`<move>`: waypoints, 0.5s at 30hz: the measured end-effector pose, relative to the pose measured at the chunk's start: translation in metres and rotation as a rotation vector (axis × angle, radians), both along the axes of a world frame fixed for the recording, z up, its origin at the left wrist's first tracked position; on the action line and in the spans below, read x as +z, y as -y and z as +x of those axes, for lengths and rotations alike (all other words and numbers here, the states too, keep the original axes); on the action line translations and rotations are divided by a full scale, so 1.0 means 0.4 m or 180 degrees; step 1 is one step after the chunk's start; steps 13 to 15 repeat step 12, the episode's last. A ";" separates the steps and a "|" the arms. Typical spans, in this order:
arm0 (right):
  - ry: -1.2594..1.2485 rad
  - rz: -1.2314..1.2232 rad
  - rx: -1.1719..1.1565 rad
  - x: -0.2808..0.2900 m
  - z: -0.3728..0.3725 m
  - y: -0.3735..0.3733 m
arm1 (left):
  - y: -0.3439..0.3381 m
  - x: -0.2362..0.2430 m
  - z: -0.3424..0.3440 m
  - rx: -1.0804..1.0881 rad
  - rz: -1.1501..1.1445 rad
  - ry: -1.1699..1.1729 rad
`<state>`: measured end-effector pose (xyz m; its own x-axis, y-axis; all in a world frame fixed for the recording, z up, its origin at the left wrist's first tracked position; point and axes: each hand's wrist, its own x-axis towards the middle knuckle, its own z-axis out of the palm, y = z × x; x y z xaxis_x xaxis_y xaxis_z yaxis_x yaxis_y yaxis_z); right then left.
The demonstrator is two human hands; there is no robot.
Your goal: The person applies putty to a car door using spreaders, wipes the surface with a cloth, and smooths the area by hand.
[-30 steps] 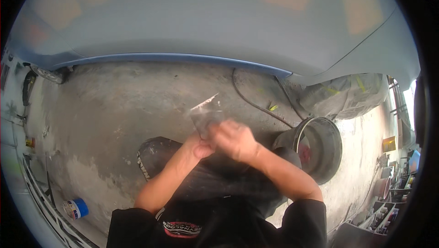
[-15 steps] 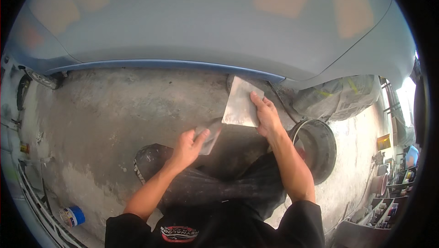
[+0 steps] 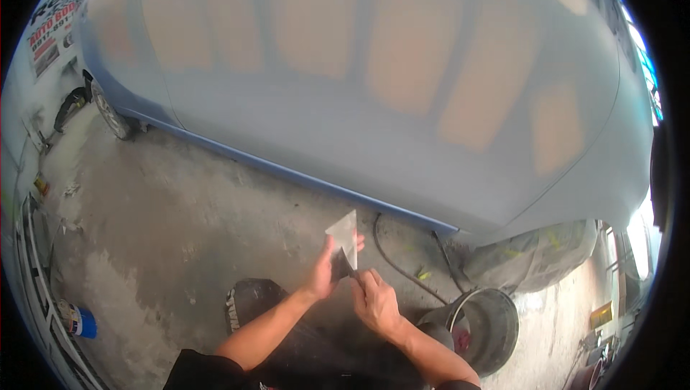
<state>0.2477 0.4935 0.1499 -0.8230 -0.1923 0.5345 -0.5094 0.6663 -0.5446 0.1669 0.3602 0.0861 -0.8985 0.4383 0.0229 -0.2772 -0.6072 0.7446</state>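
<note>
In front of my knees, my left hand (image 3: 325, 275) is closed on a pale flat plate (image 3: 346, 233). Its thumb lies along the near side and its fingertips show past the far edge. My right hand (image 3: 376, 302) grips a dark, thin-bladed spreader (image 3: 343, 265), whose blade lies against or just in front of the plate's lower part. Between the two hands there is only a small gap. Beyond them stands a grey car side panel (image 3: 302, 113) with several tan filler patches (image 3: 413, 48).
A dark bucket (image 3: 512, 332) stands to the right, with something reddish inside. A hose (image 3: 399, 268) runs over the concrete floor (image 3: 180, 232). The wheel at right has a covering (image 3: 532, 257). At left lie a blue-and-white can (image 3: 85, 322) and a metal frame (image 3: 43, 282).
My view has tilted up, showing more of the car. My hands have come together; the pale plate is now in my left hand and a dark spreader in my right.
</note>
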 end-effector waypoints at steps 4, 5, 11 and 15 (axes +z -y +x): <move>0.0171 -0.0204 0.0064 -0.064 0.016 -0.002 | -0.023 0.022 -0.042 0.0199 0.0375 -0.0300; 0.0149 -0.0185 0.0096 -0.066 0.002 -0.005 | -0.035 0.001 -0.038 0.0420 0.0032 -0.0588; 0.0425 -0.0418 -0.0463 -0.061 -0.032 -0.029 | -0.036 0.001 0.032 -0.0120 -0.0155 -0.0036; 0.0237 -0.0382 -0.0421 -0.065 -0.033 -0.018 | -0.031 -0.001 0.011 -0.0186 -0.0140 -0.0261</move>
